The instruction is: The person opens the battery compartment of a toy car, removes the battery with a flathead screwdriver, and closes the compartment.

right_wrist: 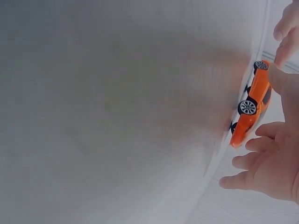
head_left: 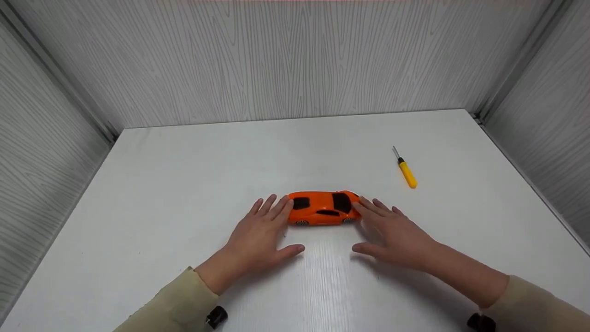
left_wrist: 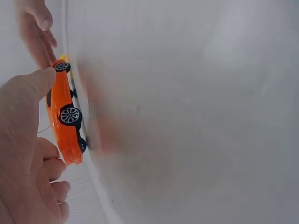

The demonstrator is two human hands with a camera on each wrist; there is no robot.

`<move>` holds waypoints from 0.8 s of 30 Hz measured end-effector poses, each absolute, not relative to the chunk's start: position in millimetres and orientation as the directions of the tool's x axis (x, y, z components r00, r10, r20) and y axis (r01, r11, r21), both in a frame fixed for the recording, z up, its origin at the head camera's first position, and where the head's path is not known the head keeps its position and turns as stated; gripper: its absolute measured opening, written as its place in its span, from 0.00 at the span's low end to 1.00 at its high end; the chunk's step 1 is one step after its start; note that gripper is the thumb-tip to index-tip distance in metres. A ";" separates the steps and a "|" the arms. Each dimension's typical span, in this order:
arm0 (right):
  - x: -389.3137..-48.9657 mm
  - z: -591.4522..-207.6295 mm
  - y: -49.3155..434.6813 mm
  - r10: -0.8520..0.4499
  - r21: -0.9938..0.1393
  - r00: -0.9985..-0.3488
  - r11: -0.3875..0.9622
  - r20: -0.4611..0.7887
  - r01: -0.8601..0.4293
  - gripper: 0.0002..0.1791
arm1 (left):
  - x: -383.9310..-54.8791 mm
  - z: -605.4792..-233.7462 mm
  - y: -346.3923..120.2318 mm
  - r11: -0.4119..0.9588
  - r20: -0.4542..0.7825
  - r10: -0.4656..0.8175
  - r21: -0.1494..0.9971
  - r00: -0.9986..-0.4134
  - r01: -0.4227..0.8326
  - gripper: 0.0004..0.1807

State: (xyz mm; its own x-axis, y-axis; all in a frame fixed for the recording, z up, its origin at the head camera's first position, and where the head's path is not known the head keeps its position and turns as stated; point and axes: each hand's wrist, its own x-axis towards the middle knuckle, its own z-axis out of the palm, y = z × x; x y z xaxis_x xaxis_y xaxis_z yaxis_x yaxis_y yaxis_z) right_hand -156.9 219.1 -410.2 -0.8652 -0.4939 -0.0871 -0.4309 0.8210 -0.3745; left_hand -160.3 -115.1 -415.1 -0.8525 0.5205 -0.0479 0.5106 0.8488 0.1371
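Note:
An orange toy car with dark windows stands on its wheels on the white table, lying crosswise in the head view. At its left end, the fingers of my left hand touch the body, spread and mostly straight, with the thumb held apart. My right hand reaches the other end with extended fingertips, its thumb also away from the car. The left wrist view shows the toy car side-on with its spoked wheels. In the right wrist view the car appears beside my right hand.
A screwdriver with a yellow handle lies on the table, behind and to the right of the car. Wood-grained panels stand behind the white table and along both sides.

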 end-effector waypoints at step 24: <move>-216.1 -424.0 246.8 -0.377 -0.865 -0.908 0.500 -0.180 -0.037 0.38 | -206.9 -432.5 -142.1 0.415 -0.097 0.435 0.904 -0.895 0.104 0.50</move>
